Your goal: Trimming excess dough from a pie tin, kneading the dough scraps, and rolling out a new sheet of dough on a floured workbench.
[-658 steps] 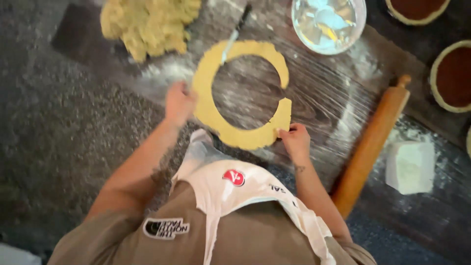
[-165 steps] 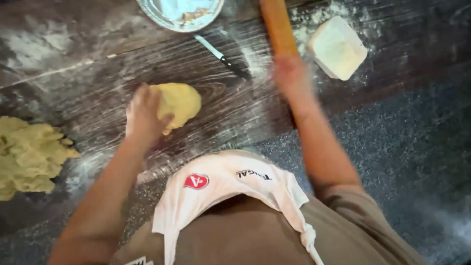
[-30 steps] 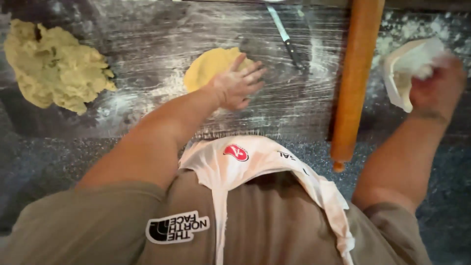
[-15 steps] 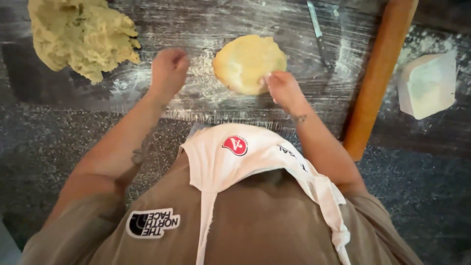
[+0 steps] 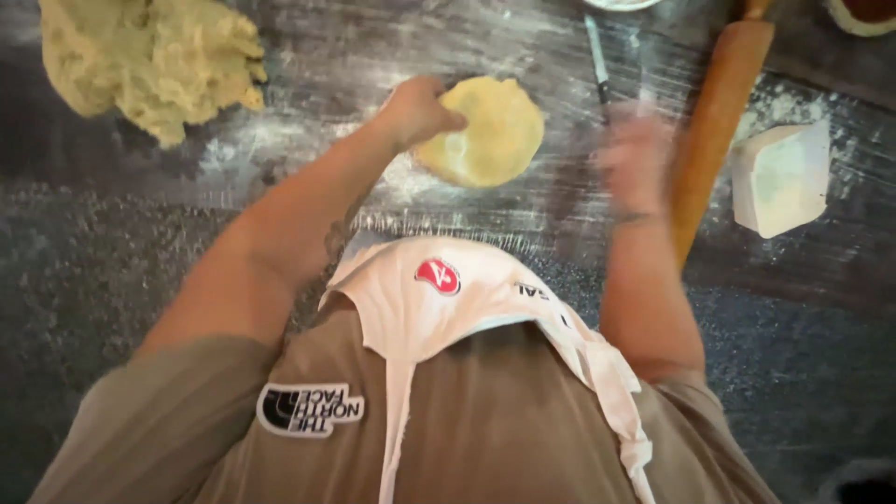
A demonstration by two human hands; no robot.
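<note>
Large dough heap [image 5: 149,61], knife [image 5: 597,58], white block [image 5: 782,175] on the floury board [image 5: 308,37].

Left hand [image 5: 415,110] gripping dough disc [image 5: 485,131], blurred right hand [image 5: 635,159] beside rolling pin [image 5: 714,121]

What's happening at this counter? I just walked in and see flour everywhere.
A person in an apron is working pastry on a floured dark wooden board. The left hand rests on a small flattened dough disc. The right hand is blurred, beside a wooden rolling pin. A bigger dough heap lies at the left.
</note>
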